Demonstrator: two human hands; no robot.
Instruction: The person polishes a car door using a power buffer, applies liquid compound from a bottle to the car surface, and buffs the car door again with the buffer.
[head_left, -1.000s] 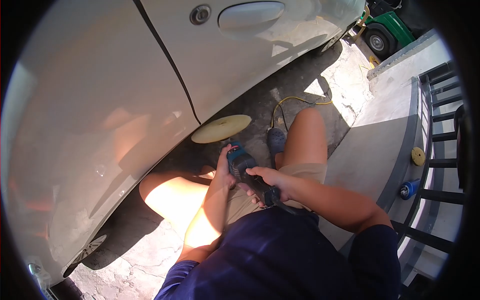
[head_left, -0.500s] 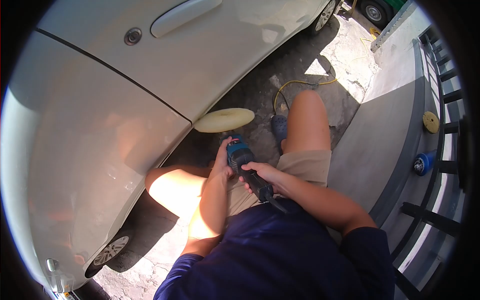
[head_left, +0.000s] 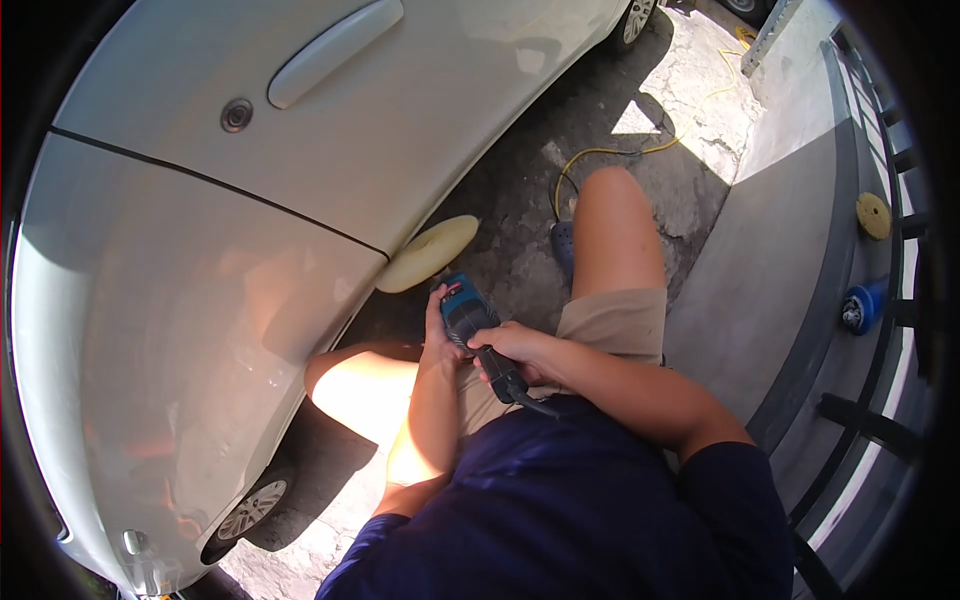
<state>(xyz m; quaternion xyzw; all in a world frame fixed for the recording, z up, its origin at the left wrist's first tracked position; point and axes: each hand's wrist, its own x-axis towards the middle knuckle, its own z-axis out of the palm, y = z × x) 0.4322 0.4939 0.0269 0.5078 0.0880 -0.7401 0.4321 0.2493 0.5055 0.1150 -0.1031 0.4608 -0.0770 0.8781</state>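
A blue and black power polisher (head_left: 466, 312) is held across my lap, its cord trailing from the rear end. My left hand (head_left: 440, 322) wraps around the front of its body, near the head. Farther back, my right hand (head_left: 506, 346) grips the dark rear handle. The wide pale yellow polishing pad (head_left: 428, 254) is tilted, its left edge at the lower side of the white car (head_left: 290, 200), just below a door seam. Whether the pad presses on the paint I cannot tell.
A yellow cord (head_left: 600, 151) runs over the cracked ground past my right shoe (head_left: 563, 245). On the ledge at right lie a round yellow pad (head_left: 873, 216) and a blue container (head_left: 864, 307), beside a dark metal railing (head_left: 870, 425). Car wheels show front and back.
The polisher has shifted slightly left and turned; its pad has gone from nearly level to slanting, right end raised. Both hands keep their hold. The view has shifted a little.
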